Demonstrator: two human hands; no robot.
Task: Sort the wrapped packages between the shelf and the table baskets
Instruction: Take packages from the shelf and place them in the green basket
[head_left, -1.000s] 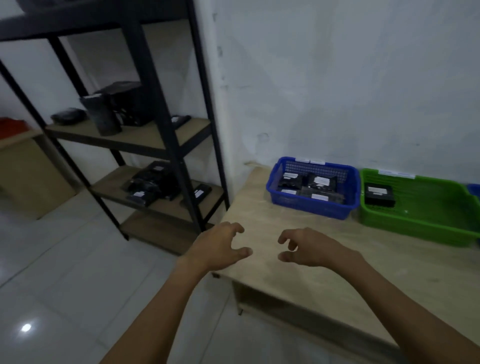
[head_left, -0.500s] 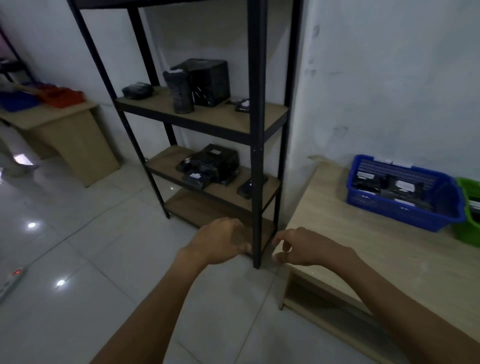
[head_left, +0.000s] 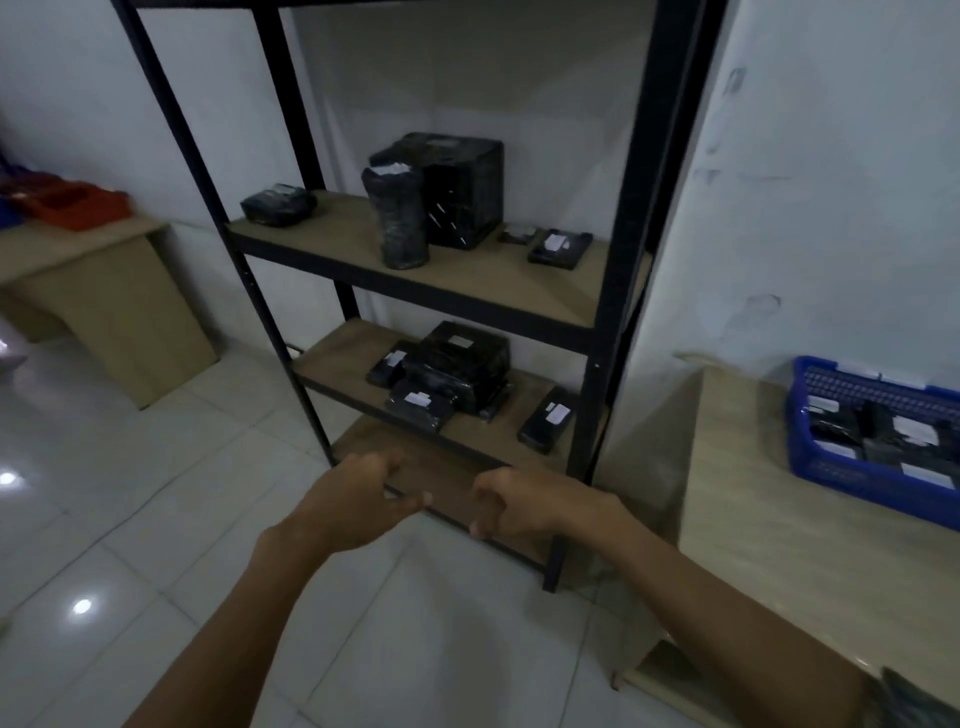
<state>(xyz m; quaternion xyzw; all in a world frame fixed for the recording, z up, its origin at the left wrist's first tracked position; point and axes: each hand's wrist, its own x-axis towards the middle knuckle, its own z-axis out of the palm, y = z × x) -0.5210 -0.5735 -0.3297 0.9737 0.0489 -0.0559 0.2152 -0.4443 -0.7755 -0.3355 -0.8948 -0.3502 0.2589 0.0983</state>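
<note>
Both hands are empty: left hand (head_left: 358, 499) and right hand (head_left: 524, 501) hang loosely curled before the shelf (head_left: 415, 293). The wrapped packages (head_left: 447, 374) lie on its boards. I would grip a front one firmly, reading its label for the blue basket (head_left: 841, 478).

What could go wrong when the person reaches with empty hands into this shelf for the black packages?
1. The tall wrapped package stands upright near the front edge of the upper board; reaching past it for the black box might topple it.
2. The pile of packages on the lower board looks loosely stacked; pulling a lower one may spill the others.
</note>
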